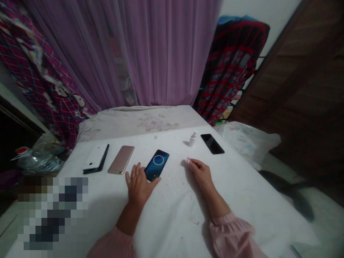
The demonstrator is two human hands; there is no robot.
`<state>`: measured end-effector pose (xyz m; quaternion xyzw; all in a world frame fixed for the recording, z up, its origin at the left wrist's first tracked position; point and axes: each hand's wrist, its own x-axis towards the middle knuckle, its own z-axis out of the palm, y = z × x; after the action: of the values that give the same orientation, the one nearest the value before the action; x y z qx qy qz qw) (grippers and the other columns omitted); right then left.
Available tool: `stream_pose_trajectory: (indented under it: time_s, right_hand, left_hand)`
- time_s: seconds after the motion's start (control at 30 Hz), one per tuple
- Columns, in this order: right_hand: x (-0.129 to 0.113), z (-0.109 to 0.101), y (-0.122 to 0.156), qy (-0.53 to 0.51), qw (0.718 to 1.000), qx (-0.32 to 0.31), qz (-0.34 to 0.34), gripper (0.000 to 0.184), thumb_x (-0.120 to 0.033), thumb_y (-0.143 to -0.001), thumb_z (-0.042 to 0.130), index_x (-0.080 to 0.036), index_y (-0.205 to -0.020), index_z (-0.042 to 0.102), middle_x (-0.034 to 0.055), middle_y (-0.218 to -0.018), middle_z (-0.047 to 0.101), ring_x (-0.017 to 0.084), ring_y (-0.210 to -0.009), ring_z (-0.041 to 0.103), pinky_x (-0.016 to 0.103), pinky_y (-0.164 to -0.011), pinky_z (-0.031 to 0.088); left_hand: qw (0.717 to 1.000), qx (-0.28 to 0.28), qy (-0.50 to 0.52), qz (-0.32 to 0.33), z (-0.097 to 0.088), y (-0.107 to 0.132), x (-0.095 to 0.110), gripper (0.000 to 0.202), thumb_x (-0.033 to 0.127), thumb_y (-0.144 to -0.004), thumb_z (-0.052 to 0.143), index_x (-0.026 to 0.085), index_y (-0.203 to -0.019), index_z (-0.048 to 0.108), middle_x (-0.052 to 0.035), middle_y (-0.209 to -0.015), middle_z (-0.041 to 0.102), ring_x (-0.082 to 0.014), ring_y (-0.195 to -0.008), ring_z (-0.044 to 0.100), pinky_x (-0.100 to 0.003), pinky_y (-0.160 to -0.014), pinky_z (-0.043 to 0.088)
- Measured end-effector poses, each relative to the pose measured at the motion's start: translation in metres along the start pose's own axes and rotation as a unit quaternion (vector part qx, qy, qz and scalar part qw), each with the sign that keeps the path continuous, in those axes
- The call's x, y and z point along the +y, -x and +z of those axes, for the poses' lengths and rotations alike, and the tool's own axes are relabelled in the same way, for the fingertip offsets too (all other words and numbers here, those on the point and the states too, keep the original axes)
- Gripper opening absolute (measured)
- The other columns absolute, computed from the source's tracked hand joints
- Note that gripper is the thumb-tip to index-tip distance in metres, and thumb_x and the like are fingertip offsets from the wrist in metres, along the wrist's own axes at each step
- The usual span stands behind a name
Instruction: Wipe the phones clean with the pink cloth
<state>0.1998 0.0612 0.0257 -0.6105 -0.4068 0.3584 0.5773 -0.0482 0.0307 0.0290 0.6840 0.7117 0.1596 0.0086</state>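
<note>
Left hand [139, 184] spread loosely at the phone's [158, 162] near end, seemingly steadying it, right hand [200, 173] pinching a pink scrap [188, 161], the next move calls for keeping the phone still.

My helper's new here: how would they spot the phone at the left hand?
Start at the purple curtain and come forward onto the white sheet. Right of the pink-gold phone and left of the small white bottle lies the blue phone, with the left hand at its near end. Unlike those neighbours, it shows bright blue with a pale ring.
</note>
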Motion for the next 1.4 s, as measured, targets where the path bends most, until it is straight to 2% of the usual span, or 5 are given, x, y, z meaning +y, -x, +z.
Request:
stream_pose_trajectory:
  time_s: [0.27,0.4,0.63,1.03,1.4]
  right_hand:
    - [-0.009,-0.017,0.017,-0.064,0.997,0.002,0.046,0.041,-0.046,-0.055,0.082,-0.015,-0.083,0.079,0.0038,-0.066,0.069,0.013,-0.059,0.056,0.027,-0.057,0.048]
    - [-0.007,-0.023,0.015,-0.134,0.988,0.013,0.074,0.044,-0.046,-0.054,0.086,-0.015,-0.085,0.078,0.0040,-0.068,0.069,0.013,-0.059,0.056,0.028,-0.057,0.050]
    - [0.003,-0.032,0.010,-0.205,0.976,-0.017,0.077,0.044,-0.045,-0.056,0.087,-0.018,-0.090,0.078,0.0078,-0.089,0.075,0.016,-0.068,0.063,0.033,-0.064,0.056]
    - [0.002,-0.003,0.023,0.103,0.981,-0.084,-0.142,0.025,-0.038,-0.082,0.061,-0.023,-0.091,0.077,0.0072,-0.087,0.071,0.020,-0.084,0.066,0.033,-0.078,0.053]
    - [-0.003,0.021,0.010,0.355,0.895,-0.156,-0.220,0.026,-0.026,-0.092,0.050,-0.029,-0.100,0.075,0.0036,-0.092,0.067,0.016,-0.082,0.063,0.024,-0.072,0.049]
  left_hand:
    - [0.960,-0.126,0.144,0.207,-0.016,0.043,0.032,0.021,0.036,-0.086,0.063,0.028,-0.105,0.068,-0.0049,-0.134,0.061,-0.0280,-0.131,0.048,-0.053,-0.113,0.028]
    - [0.962,-0.095,0.132,0.218,-0.026,-0.002,0.032,0.023,0.023,-0.088,0.058,0.025,-0.109,0.067,-0.0055,-0.120,0.069,-0.0225,-0.115,0.061,-0.045,-0.109,0.036]
    - [0.929,-0.203,0.024,0.307,-0.015,-0.079,0.023,0.092,0.052,-0.067,0.077,0.014,-0.143,0.040,-0.0201,-0.151,0.038,-0.0354,-0.142,0.029,-0.055,-0.116,0.016]
    - [0.992,-0.006,-0.007,0.125,0.002,-0.005,0.035,0.068,0.057,-0.078,0.067,0.013,-0.129,0.056,-0.0168,-0.118,0.060,-0.0352,-0.112,0.054,-0.049,-0.097,0.041]
    - [0.979,0.005,0.039,0.201,0.029,-0.014,0.023,0.063,0.052,-0.091,0.049,0.014,-0.141,0.044,-0.0175,-0.143,0.050,-0.0363,-0.135,0.042,-0.059,-0.110,0.027]
